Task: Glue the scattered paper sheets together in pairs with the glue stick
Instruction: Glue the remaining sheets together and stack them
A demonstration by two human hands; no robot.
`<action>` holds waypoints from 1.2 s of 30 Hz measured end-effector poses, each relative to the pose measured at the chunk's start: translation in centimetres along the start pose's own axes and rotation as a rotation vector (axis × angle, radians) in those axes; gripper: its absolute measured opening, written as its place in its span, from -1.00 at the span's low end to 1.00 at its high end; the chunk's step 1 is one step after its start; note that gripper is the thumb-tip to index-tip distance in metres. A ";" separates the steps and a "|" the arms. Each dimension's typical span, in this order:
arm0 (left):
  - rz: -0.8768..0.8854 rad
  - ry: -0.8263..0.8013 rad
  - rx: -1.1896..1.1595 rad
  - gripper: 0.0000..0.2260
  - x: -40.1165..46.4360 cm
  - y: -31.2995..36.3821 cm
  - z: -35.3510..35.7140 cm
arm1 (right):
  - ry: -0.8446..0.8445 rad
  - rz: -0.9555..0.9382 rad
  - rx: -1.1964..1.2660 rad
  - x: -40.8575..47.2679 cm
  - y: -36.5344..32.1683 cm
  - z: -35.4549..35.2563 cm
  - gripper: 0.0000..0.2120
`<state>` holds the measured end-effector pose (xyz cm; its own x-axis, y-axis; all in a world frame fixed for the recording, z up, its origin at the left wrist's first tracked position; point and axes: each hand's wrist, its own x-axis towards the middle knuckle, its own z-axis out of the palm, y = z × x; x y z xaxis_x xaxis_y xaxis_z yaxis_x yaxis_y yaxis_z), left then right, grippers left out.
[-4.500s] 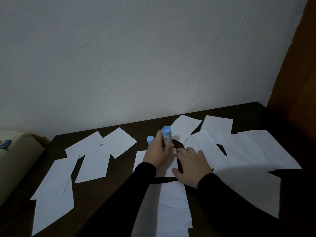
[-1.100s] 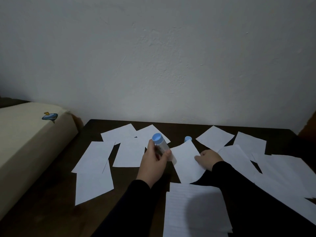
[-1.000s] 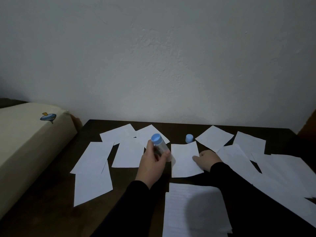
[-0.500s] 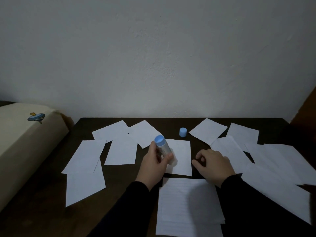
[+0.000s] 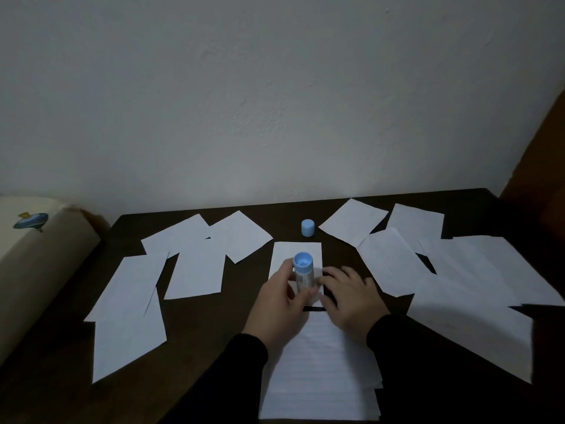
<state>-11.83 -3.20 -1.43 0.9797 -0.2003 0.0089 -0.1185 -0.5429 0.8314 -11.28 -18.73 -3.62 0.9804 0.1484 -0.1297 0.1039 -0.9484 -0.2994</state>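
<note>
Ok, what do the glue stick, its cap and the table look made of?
Glue stick and cap: likely plastic, smooth moulded pale-blue surfaces. Table: dark brown, matte; possibly wood or laminate, but no grain shows in this dim light.

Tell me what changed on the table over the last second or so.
The right hand slid the small sheet it was dragging square in front of the person and now lies flat on its near right corner. The left hand brought the glue stick over that sheet, standing nearly upright. The blue cap and the other scattered sheets stayed put.
</note>
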 end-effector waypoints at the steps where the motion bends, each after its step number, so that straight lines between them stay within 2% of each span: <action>1: -0.001 -0.013 -0.004 -0.72 0.0 0.1 0.0 | -0.002 0.014 0.013 0.0 -0.2 0.0 -0.62; 9: 0.032 -0.043 0.067 -0.64 0.6 -0.3 -0.3 | -0.030 0.096 0.055 0.5 -1.4 -0.4 -0.62; 16: -0.052 0.032 0.164 -0.56 1.1 -1.2 -2.4 | -0.054 0.103 0.032 0.6 -1.1 -0.3 -0.57; 25: -0.094 0.105 0.124 -0.63 1.3 -2.4 -3.6 | -0.020 0.068 0.027 0.4 -0.8 -0.1 -0.58; 28: -0.136 0.213 0.000 -0.69 1.2 -2.3 -3.7 | -0.009 0.053 0.020 0.3 -0.8 0.0 -0.58; 31: -0.203 0.362 -0.180 -0.64 1.2 -1.6 -3.9 | 0.005 0.029 0.015 0.5 -0.5 -0.3 -0.60; 36: -0.192 0.386 -0.228 -0.65 2.2 -0.3 -3.9 | 0.126 -0.022 0.149 1.4 0.1 -1.6 -0.71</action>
<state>-9.00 -0.24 0.49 0.9739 0.2265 0.0131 0.0662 -0.3389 0.9385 -9.65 -19.06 -2.36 0.9924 0.1229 -0.0047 0.1084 -0.8919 -0.4390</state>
